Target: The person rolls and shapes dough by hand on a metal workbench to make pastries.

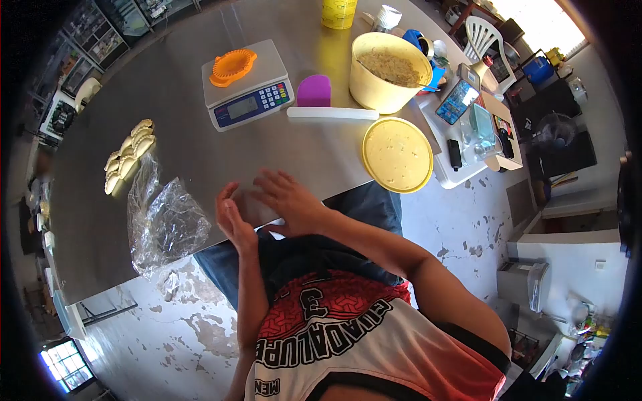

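Note:
My left hand (235, 219) is raised at the front edge of the steel table, fingers up and palm turned inward, with nothing in it. Just right of it, my right hand (289, 200) has its fingers stretched and spread, slightly blurred, and is also without anything in its grasp. A small gap separates the two. Crumpled clear plastic bags (170, 220) lie to the left of my left hand. Beyond them sit several folded, crimped dough turnovers (129, 155). Farther back, an orange dough press (233, 67) rests on a digital scale (247, 87).
A purple scraper (314, 91) and a white rod (332, 114) lie beside a cream bucket of filling (391, 70). Its yellow lid (397, 155) overhangs the table edge. Behind stands a yellow container (339, 12). At right, a white side table (461, 175) carries a phone (459, 100) and boxes.

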Demonstrator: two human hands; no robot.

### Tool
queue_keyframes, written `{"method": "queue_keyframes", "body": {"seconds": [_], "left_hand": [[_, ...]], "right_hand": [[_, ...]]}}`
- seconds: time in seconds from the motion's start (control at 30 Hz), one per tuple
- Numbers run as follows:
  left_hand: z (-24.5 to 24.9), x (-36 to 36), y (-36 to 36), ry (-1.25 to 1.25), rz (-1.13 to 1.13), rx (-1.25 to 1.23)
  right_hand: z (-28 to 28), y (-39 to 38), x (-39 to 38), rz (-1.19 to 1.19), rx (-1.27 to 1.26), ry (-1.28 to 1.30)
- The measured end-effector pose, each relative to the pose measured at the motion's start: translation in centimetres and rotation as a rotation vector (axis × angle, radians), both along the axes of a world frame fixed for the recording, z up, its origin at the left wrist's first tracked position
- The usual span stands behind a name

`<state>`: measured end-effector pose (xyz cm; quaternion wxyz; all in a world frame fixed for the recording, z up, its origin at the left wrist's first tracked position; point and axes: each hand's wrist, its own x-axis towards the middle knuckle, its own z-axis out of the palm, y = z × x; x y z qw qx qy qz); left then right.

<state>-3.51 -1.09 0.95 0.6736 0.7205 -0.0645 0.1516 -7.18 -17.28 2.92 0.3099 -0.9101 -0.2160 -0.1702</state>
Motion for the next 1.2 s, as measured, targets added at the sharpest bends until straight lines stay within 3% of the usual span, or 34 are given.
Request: {"method": "queue_keyframes", "body": {"seconds": [0.07, 0.27, 0.4, 0.47, 0.67, 0.8, 0.93, 1.1, 1.2], "left_hand": [[1.8, -0.3, -1.5, -0.025, -0.074, 0.0], [3.7, 0.4, -2.2, -0.11, -0.137, 0.047], [4.1, 0.6, -2.6, -0.138, -0.143, 0.043], [4.4, 0.5, -2.8, -0.145, -0.114, 0.074], [5.0, 0.3, -2.6, -0.174, -0.103, 0.129], [4.6, 0.2, -2.8, -0.156, -0.118, 0.075], [4.2, 0.0, -3.2, -0.128, -0.137, 0.127], [4.0, 0.2, -3.6, -0.105, -0.145, 0.089], [4.5, 0.7, -2.7, -0.139, -0.059, 0.102]], "right_hand": [[-0.1, 0.8, -1.1, 0.145, -0.183, -0.029], [-0.1, 1.8, 1.1, 0.016, -0.345, -0.015], [-1.9, 2.5, 7.0, -0.095, -0.075, -0.039], [-1.2, 2.6, 8.6, -0.234, 0.014, 0.174], [-1.9, 2.7, 5.3, -0.288, -0.104, -0.085], [-0.6, 1.3, -0.7, -0.106, -0.211, -0.035], [-1.0, 0.4, -4.0, 0.015, -0.057, 0.053], [-0.6, 1.4, -1.0, -0.031, -0.048, 0.104], [-1.6, 3.0, 4.4, -0.207, -0.108, -0.028]]}}
